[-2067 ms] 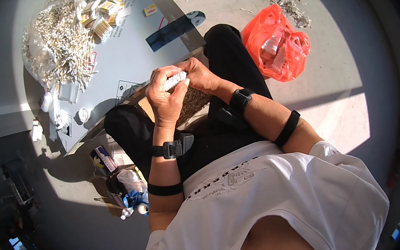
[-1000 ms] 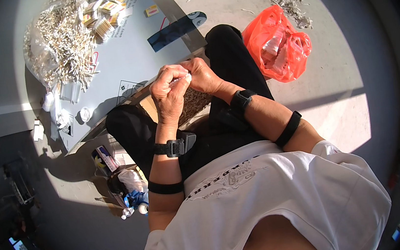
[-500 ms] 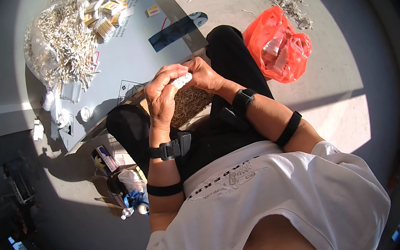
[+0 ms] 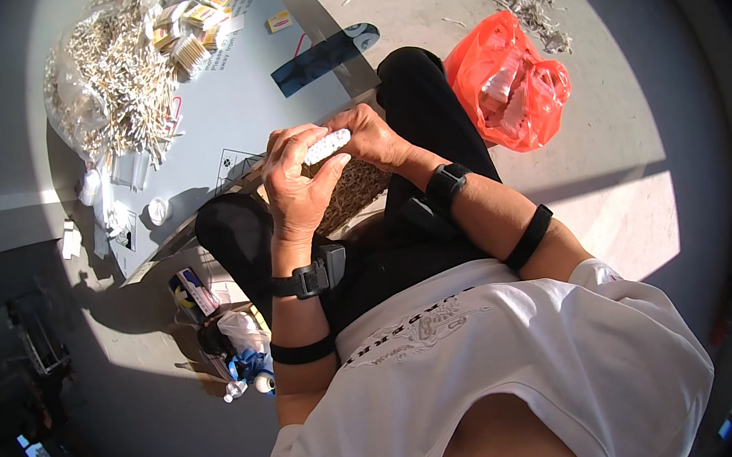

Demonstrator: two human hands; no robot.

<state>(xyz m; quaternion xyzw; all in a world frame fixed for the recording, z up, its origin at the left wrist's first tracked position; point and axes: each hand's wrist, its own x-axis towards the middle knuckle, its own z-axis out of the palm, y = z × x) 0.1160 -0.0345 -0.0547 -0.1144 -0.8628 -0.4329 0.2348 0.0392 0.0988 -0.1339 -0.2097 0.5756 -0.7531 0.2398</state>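
Between my two hands, above my lap, is a bundle of cotton swabs (image 4: 327,147) with its white tips facing up. My left hand (image 4: 293,187) has its fingers bent over the far side of the bundle and its thumb along the near side. From the other end, my right hand (image 4: 374,137) grips the bundle with curled fingers, partly hidden. Below the hands, between my knees, lies a mass of thin brown sticks (image 4: 348,192). A large heap of loose cotton swabs (image 4: 124,84) spills from a clear plastic bag on the grey tabletop (image 4: 250,120) to the left.
Small yellow-and-white packs (image 4: 202,14) lie beside the heap, with a single pack (image 4: 279,21) apart. A white round tub (image 4: 159,210) stands near the table's left edge. On the floor sit a red plastic bag (image 4: 512,85), scattered scraps (image 4: 530,2) and a dark box (image 4: 193,293).
My left thumb has moved away from the fingers and the left hand has shifted slightly left, so more of the bundle's white tips shows. The right hand stays nearly in place.
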